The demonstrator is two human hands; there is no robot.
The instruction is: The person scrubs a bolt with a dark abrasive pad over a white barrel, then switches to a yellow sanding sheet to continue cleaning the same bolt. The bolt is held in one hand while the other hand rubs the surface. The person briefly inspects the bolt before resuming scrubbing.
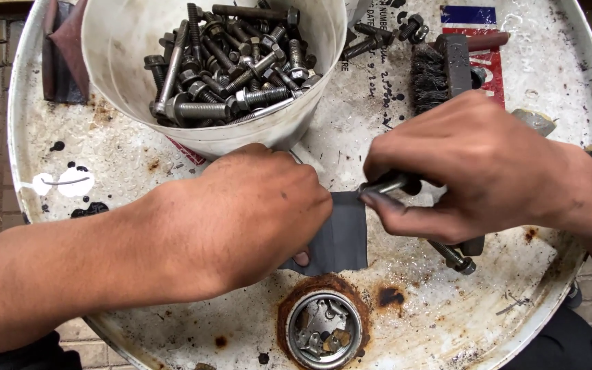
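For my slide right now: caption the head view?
Left hand pins dark abrasive sheet on drum top; right hand rubs bolt on it.

We see our left hand (262, 219) and right hand (474, 164) bare and grimy, forearms uncovered, no gloves; dark clothing edges the frame's lower corners.

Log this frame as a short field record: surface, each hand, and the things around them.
surface: top of a white, rust-spotted metal drum
left hand: left hand presses down a dark grey abrasive sheet
right hand: right hand holds a bolt against the sheet's edge
bucket: white bucket full of dark bolts, behind the left hand
brush: wire brush behind the right hand
loose bolt: loose bolt lying under the right hand
drum opening: rusty bung hole holding small metal bits
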